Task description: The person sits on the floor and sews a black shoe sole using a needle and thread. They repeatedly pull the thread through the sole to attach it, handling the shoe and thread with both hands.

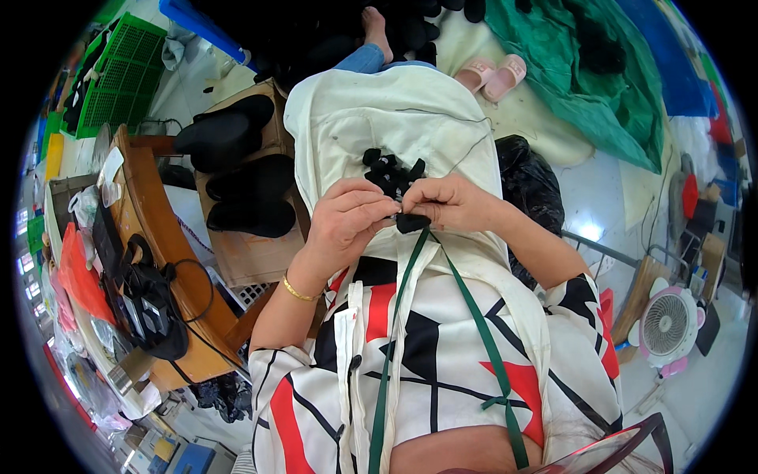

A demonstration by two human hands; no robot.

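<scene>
Over my lap, my left hand (345, 223) and my right hand (452, 203) meet with the fingers pinched together. Between the fingertips is a small black fabric piece (411, 223); its exact kind does not show. Several more small black fabric pieces (382, 167) lie in a heap on the cream apron (332, 103), just beyond my fingers. A dark green ribbon (462, 280) runs in two strands from my neck down to the spot below my hands. What hangs on it is partly hidden by them.
Black shoe-shaped pieces (251, 178) rest on cardboard (245, 265) at left, beside a wooden table (162, 241) with a black bag. Pink slippers (503, 78) and a green sheet (588, 87) lie ahead right. A black plastic bag (530, 186) and a fan (669, 324) stand at right.
</scene>
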